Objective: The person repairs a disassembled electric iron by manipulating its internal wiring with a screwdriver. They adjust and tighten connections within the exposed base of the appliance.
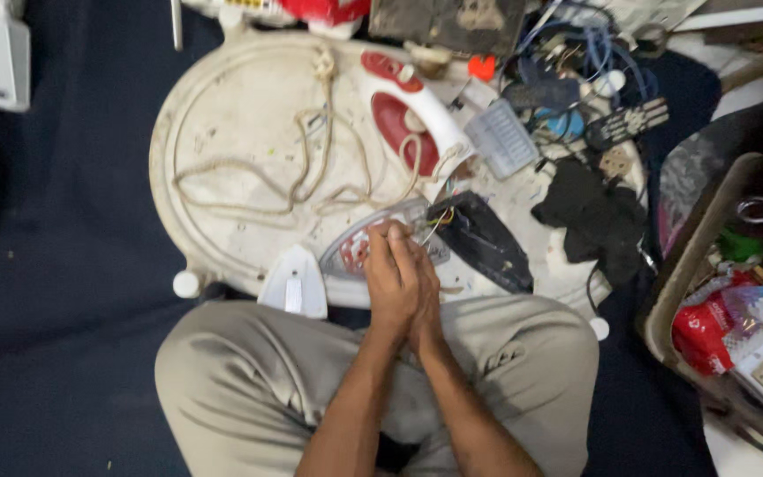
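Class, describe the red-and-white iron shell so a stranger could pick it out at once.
Start at the round white tray. On its upper right part lies the iron shell, joined to a beige cord. It alone is red and white; the nearby soleplate is black.

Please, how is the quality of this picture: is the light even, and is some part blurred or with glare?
Head view: the light is soft and fairly even on the round white tray, without hard shadows. The left hand and right hand, pressed together over the opened iron base, look slightly soft. The dark blue floor cloth is dim. No strong glare shows, and the frame edges are a little blurred.
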